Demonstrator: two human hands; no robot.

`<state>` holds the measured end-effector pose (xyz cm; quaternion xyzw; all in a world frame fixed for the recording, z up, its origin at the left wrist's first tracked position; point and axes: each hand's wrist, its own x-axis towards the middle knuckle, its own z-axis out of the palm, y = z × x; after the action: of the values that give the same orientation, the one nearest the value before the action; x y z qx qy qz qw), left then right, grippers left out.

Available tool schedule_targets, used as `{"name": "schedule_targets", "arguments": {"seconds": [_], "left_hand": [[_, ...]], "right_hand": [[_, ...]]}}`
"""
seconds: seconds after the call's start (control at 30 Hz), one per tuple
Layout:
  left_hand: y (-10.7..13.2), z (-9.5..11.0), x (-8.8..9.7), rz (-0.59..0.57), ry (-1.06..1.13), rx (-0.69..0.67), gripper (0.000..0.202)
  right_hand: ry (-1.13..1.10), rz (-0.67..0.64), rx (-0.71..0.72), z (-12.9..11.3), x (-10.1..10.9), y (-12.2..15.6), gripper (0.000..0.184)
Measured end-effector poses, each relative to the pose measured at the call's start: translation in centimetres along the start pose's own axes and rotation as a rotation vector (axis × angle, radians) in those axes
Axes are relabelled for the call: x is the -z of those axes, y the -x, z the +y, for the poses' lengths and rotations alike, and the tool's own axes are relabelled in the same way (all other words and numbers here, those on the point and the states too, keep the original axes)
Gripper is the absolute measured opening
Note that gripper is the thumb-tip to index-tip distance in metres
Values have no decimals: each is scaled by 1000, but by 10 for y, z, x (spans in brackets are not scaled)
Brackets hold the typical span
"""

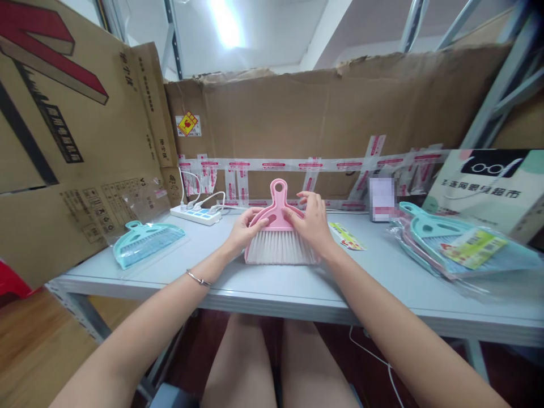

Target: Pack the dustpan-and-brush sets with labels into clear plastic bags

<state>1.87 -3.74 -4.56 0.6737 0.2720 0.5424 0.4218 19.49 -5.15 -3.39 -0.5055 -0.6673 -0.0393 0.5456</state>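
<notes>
A pink hand brush point(279, 218) with white bristles lies against a pink dustpan point(247, 259), handles up and bristles toward me, at the middle of the table. My left hand point(247, 228) grips the left side of the set, thumb on the brush's pink body. On the opposite side my right hand point(311, 221) does the same, its thumb pressed on the brush and its fingers behind the dustpan's edge. Most of the dustpan is hidden behind the brush. Close to my right hand, a yellow-green printed card point(346, 237) lies flat.
A bagged turquoise dustpan set point(147, 243) lies at the left. Several bagged sets point(459, 238) are stacked at the right, near a phone point(382, 198) and a printed box point(488, 192). A power strip point(195, 214) with cables sits behind; cardboard point(272, 124) walls the back.
</notes>
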Motion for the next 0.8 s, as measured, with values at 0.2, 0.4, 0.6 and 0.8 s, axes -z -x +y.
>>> {"name": "schedule_targets", "arguments": {"seconds": [0.2,0.4,0.6,0.8], "left_hand": [[1,0,1,-17,-48,-45,30],[2,4,0,15,-84,-57,31],[1,4,1,18,-85,-65,30],[-3,-5,7,135,-72,36,28]], "right_hand": [[-80,-301,-22,-2,10,-3,37],[-76,-273,-26,-7,9,2,35],[-123,-293,-59,-3,6,-5,39],[60,-202,-380,73,43,-31,41]]}}
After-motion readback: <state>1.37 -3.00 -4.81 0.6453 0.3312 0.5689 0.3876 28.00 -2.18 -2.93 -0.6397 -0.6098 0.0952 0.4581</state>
